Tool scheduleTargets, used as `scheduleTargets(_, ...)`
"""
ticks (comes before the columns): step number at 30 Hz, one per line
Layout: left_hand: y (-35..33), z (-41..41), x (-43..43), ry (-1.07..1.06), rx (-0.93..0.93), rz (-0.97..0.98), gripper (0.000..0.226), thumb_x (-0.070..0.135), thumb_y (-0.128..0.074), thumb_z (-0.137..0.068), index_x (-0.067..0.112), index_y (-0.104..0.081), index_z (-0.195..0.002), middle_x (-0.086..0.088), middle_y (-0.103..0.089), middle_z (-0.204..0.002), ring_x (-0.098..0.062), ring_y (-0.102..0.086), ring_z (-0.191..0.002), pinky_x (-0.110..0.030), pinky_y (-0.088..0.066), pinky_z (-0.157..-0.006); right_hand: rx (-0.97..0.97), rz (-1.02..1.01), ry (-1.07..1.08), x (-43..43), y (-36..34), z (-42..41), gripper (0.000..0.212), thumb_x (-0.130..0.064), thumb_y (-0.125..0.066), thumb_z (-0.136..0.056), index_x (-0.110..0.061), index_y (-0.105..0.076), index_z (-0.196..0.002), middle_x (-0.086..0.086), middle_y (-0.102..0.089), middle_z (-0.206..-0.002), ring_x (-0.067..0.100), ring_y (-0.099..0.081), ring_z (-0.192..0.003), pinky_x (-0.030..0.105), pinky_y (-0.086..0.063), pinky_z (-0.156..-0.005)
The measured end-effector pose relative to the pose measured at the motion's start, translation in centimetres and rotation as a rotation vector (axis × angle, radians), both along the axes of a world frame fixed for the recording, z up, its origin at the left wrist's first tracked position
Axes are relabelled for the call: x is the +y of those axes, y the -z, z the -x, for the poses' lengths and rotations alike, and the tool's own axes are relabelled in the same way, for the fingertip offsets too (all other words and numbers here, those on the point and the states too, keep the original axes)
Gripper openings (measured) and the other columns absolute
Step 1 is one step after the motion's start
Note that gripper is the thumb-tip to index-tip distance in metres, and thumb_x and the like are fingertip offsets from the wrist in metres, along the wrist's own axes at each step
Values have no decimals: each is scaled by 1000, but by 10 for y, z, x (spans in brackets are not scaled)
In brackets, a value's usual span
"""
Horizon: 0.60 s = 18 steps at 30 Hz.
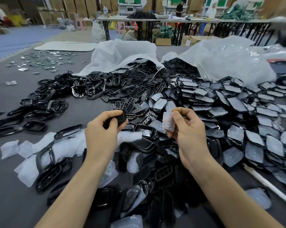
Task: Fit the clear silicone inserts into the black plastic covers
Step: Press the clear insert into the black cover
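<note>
Centrally in the frame, two bare hands are raised just above a grey bench (10,186) heaped with parts. The left hand (104,127) has its fingers (109,114) curled around one small black plastic cover (120,120), held at the fingertips. The right hand (186,127), close beside it but not touching, pinches one clear silicone insert (168,120) between its fingers (180,112), with the insert standing roughly upright and apart from the cover.

Two large translucent plastic bags (122,53) lie open at the upper middle of the frame, spilling black parts towards the hands. A broad overlapping spread of black covers with clear inserts already seated in them (237,112), far too many to count, fills the right side. At the left lies a loose heap of glossy black open frames (45,109), also too many to count. Loose clear silicone pieces (29,155), roughly a dozen or more, lie at the lower left among more black frames. Small shiny metal pieces (45,61) are scattered at the upper left. One thin white strip (267,183) runs diagonally across the lower right. One person in dark clothes (180,7) stands behind a far table at the top of the frame.
</note>
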<state>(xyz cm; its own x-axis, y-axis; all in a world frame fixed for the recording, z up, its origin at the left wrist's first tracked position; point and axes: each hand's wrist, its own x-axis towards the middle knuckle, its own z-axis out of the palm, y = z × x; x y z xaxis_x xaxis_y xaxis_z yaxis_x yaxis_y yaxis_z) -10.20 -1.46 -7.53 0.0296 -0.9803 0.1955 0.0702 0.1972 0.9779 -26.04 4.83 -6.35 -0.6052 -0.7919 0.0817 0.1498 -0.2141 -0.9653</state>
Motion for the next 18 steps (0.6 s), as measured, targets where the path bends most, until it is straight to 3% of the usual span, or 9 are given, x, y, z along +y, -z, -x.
scheduleTargets(3, -2, 0, 0, 25, 198, -99, 37, -13, -42, -94, 10, -70, -101, -11, -66, -107, -21, -73, -85, -20, -56, -74, -3, -16, -5, 0, 0, 1, 12, -7, -52, -96, -18, -57, -93, -7, -59, -56, 9, -46, -45, 22, -43, -46)
scheduleTargets(7, -3, 9, 7, 187, 400, -175, 44, -16, -33, -94, 8, -67, -108, -12, -70, -100, -33, -72, -87, -26, -58, -75, -29, -2, -38, 2, -2, 3, 18, -4, -54, -94, -21, -55, -98, -3, -62, -60, 10, -49, -46, 22, -44, -47)
scheduleTargets(13, -1, 20, 20, 406, 353, -128, 45, -11, -32, -97, 15, -64, -115, -19, -70, -108, -33, -71, -91, -24, -57, -73, 133, -4, -90, 4, -3, 3, 42, 4, -49, -91, -25, -68, -68, -4, -63, -65, 8, -55, -58, 20, -45, -46)
scheduleTargets(16, -2, 21, 23, 449, 342, -94, 46, -10, -33, -98, 19, -65, -114, -16, -71, -107, -31, -71, -92, -24, -57, -74, 216, -94, -82, 5, -2, 3, 35, 0, -51, -86, -19, -74, -69, 5, -71, -79, 13, -60, -62, 22, -48, -50)
scheduleTargets(18, -3, 21, 24, 468, 336, -85, 46, -10, -35, -98, 20, -65, -113, -14, -71, -108, -30, -71, -94, -23, -56, -75, 208, -108, -148, 5, 0, 0, 23, -12, -58, -88, -17, -75, -72, 6, -73, -78, 13, -62, -64, 23, -49, -52)
